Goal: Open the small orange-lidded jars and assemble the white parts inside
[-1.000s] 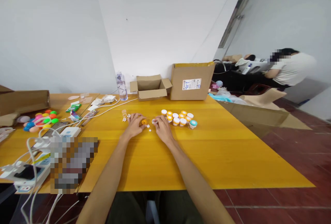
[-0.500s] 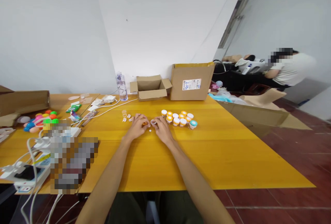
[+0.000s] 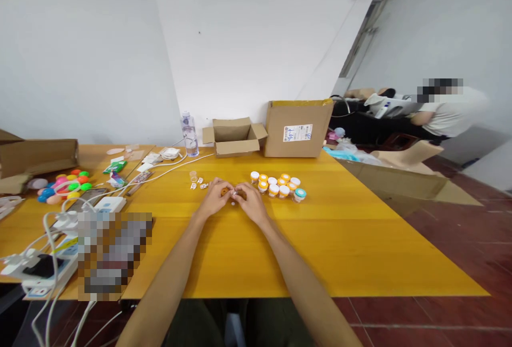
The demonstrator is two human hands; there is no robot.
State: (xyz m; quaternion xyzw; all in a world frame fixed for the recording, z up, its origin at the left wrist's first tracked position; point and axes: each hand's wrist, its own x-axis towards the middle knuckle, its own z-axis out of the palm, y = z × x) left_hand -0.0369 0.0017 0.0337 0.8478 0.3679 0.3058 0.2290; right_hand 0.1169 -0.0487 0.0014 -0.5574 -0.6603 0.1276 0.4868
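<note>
My left hand [image 3: 216, 197] and my right hand [image 3: 248, 201] meet over the table, fingers curled and fingertips almost touching. A small orange round piece [image 3: 224, 191] shows inside my left fingers. A tiny whitish piece [image 3: 233, 193] is pinched between the fingertips of both hands; its kind is too small to tell. Just below them a small white disc [image 3: 233, 203] lies on the wood. Beyond my left hand are several white cut-out pieces [image 3: 204, 186] and a clear round cup [image 3: 193, 175]. Right of my right hand stand several small jars [image 3: 273, 190] with white and orange lids, one teal-lidded jar [image 3: 300, 195] among them.
An open cardboard box [image 3: 237, 147] and a taller closed carton [image 3: 298, 129] stand at the back beside a water bottle [image 3: 190, 134]. Left are colourful balls [image 3: 64, 186], cables and a power strip [image 3: 108, 205]. Another person [image 3: 460, 109] sits far right.
My hands have come together. The round whitish cup seen in my right fingers is now hidden, and a tiny whitish piece shows between the fingertips. The view has shifted slightly.
</note>
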